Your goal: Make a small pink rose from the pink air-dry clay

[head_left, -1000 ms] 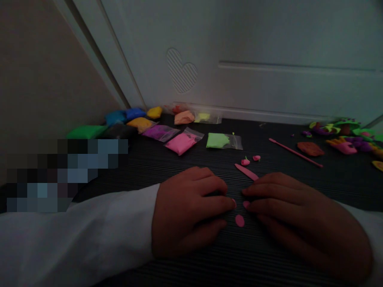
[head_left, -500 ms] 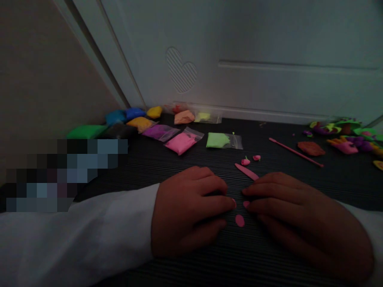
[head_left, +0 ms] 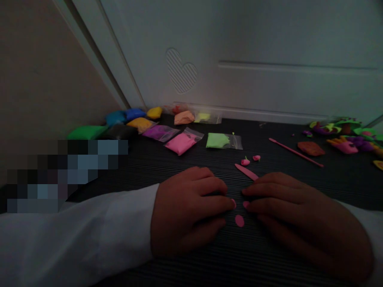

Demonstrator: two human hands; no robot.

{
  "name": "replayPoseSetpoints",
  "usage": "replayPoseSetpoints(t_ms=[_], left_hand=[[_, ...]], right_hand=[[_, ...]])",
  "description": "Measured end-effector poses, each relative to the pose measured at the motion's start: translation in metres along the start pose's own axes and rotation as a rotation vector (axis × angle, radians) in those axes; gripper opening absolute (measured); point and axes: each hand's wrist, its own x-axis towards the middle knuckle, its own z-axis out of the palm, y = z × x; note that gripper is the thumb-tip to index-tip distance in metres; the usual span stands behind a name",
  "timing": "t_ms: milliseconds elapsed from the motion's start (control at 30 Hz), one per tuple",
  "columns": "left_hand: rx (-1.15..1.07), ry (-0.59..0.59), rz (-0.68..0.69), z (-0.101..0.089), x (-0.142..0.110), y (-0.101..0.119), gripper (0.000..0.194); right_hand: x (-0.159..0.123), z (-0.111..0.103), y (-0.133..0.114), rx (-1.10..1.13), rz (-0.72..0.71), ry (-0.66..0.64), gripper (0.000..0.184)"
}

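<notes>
My left hand (head_left: 191,211) rests on the dark table with its fingers stretched out and a little apart. Its index fingertip presses a small pink clay disc (head_left: 233,203) on the tabletop. Opposite it lies my right hand (head_left: 308,223), fingers extended, one fingertip on another small pink clay disc (head_left: 245,204). A third flat pink clay disc (head_left: 239,221) sits untouched between the hands. Just beyond, a pink clay knife (head_left: 245,171) points away, its near end hidden by my right hand. Two little pink clay rosebuds (head_left: 245,162) with green bits lie behind the knife.
Bags of pink clay (head_left: 181,143), light green clay (head_left: 218,140) and several other colours line the back left. To the right are a thin pink tool (head_left: 295,152), a flat reddish-brown clay piece (head_left: 310,148) and several colourful clay figures (head_left: 344,145). A white panel (head_left: 269,91) stands behind.
</notes>
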Motion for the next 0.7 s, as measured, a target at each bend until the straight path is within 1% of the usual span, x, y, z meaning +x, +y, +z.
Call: replayPoseSetpoints(t_ms=[467, 700], left_hand=[[-0.002, -0.002, 0.005, -0.0014, 0.0007, 0.0, 0.029], [-0.005, -0.001, 0.005, -0.0014, 0.0008, -0.0001, 0.029]], right_hand=[[0.0, -0.0006, 0.0026, -0.027, -0.025, -0.033, 0.027], [0.0004, -0.001, 0.0023, -0.033, -0.026, -0.017, 0.028]])
